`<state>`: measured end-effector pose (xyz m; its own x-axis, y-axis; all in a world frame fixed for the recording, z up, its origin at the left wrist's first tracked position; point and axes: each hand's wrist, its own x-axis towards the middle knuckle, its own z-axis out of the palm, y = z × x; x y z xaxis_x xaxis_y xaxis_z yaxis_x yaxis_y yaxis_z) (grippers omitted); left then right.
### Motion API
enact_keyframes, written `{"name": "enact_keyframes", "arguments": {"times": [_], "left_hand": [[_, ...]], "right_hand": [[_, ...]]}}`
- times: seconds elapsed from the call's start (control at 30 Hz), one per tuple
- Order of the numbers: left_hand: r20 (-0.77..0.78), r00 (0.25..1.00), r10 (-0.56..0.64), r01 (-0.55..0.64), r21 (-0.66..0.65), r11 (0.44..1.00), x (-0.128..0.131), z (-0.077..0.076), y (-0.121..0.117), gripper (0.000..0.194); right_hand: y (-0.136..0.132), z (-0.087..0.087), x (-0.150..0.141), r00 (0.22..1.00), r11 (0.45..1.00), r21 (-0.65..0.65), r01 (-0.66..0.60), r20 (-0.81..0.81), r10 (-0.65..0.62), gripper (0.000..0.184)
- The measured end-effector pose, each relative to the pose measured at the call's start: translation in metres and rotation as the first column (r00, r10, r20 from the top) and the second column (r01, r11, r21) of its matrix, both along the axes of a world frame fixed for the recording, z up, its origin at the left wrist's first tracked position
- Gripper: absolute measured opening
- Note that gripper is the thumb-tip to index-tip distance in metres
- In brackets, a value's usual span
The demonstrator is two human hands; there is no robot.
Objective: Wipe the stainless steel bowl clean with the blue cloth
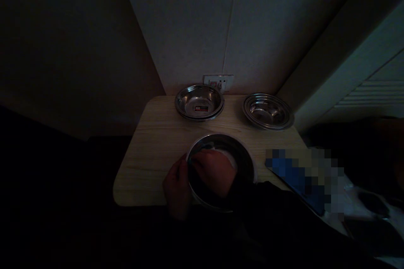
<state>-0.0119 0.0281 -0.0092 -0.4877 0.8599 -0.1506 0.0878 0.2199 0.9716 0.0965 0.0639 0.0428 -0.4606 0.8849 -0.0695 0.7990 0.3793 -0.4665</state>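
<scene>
A large metal bowl rests near the front edge of the small wooden table. My left hand is closed on its left rim, thumb up against the edge. Inside the bowl, my right hand reaches to the inner left wall with its fingers closed together. Something small and bluish shows at those fingertips, too dark to name. A pale patch lies behind my right hand in the bowl; I cannot tell whether it is cloth or a reflection. My right sleeve hides the bowl's front right part.
Nested metal bowls with a label inside stand at the table's back. Several more nested bowls are at the back right. A blurred-out flat device lies on the right. Behind the table, the wall carries a socket.
</scene>
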Motion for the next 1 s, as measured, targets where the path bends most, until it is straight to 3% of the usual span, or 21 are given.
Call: {"name": "enact_keyframes", "arguments": {"times": [0.1,0.23,0.43,0.63,0.83,1.0], "left_hand": [[-0.004,1.0,0.013,-0.013,0.012,1.0,0.0004,-0.0013,0.0005,0.037],[0.02,1.0,0.007,-0.007,0.014,1.0,0.0006,-0.0016,0.0004,0.038],[-0.028,1.0,-0.009,0.009,0.028,1.0,-0.0002,0.0007,0.0005,0.036],[0.009,1.0,0.02,-0.02,0.018,1.0,0.0023,0.0037,0.0025,0.034],[-0.023,0.999,0.026,-0.026,0.001,1.0,0.0034,0.0046,0.0043,0.034],[-0.084,0.994,0.067,-0.069,-0.012,0.998,0.0073,0.0043,0.0032,0.037]], "right_hand": [[0.0011,-0.001,0.0014,1.0,1.0,0.017,0.025,-0.012,-0.025,0.026],[0.0001,-0.0013,0.0061,0.99,0.988,-0.08,-0.136,-0.034,0.134,0.022],[0.0062,-0.0007,0.0017,0.999,0.998,-0.051,0.044,0.024,-0.043,0.027],[0.0014,-0.0033,0.007,0.995,0.991,-0.1,-0.094,0.027,0.097,0.023],[0.0034,-0.002,0.0045,0.989,0.999,-0.039,-0.025,0.145,0.03,0.026],[-0.0006,0.0003,0.0069,0.968,0.991,-0.054,-0.123,0.212,0.132,0.026]]}}
